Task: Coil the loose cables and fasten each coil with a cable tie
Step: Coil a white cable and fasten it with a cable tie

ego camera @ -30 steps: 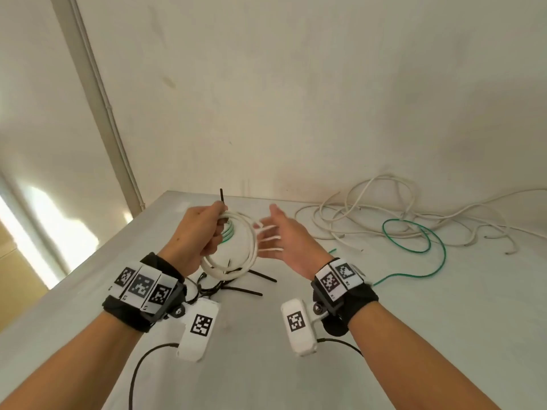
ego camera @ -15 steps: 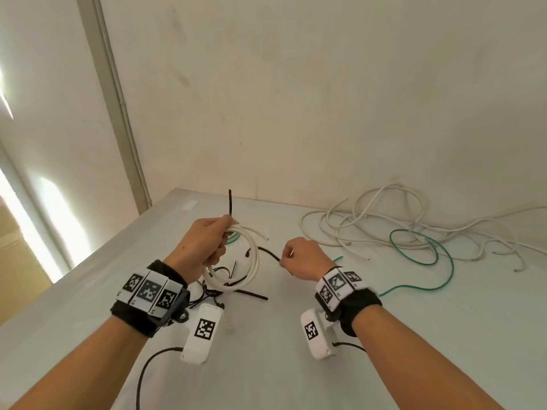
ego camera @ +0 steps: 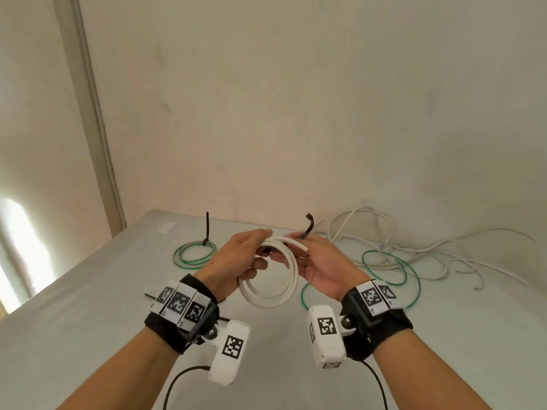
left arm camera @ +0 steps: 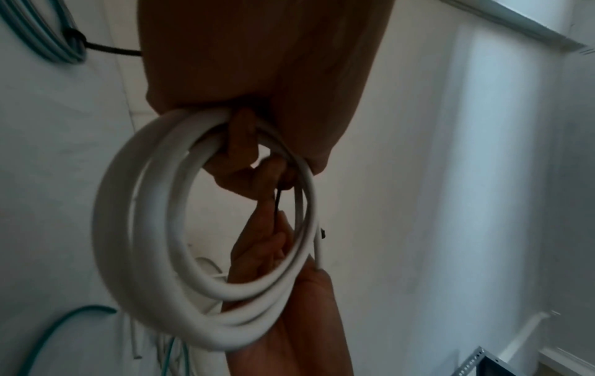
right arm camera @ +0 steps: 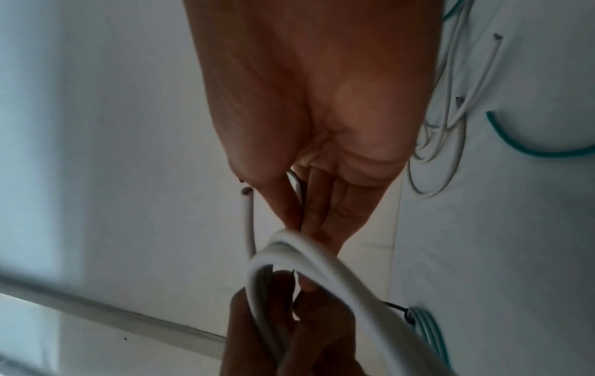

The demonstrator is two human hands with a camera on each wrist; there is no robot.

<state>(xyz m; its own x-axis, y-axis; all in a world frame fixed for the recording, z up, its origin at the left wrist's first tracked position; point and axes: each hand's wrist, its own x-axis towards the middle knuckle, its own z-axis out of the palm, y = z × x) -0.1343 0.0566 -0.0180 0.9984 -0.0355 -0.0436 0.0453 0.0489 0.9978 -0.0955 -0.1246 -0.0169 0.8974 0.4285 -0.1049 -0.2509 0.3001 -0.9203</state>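
Note:
A white cable coil (ego camera: 268,291) hangs in the air over the table, and my left hand (ego camera: 260,247) grips it at the top. My right hand (ego camera: 299,241) is against the coil's upper right and pinches a black cable tie (ego camera: 307,224) whose bent end sticks up. In the left wrist view the coil (left arm camera: 144,229) hangs from my curled fingers (left arm camera: 241,142), and the tie (left arm camera: 277,201) runs down to the right hand inside the loop. In the right wrist view thumb and fingers pinch the tie (right arm camera: 302,203) just above the coil (right arm camera: 289,251).
A green coil (ego camera: 194,253) fastened with a black tie lies at the back left of the grey table (ego camera: 88,321). Loose white cables (ego camera: 384,229) and a loose green cable (ego camera: 393,270) lie at the back right near the wall. Spare black ties (ego camera: 151,295) lie under my left wrist.
My right hand, open a second ago, closed on a black tie and brought it up to the coil. Both hands and the coil now sit higher and closer together.

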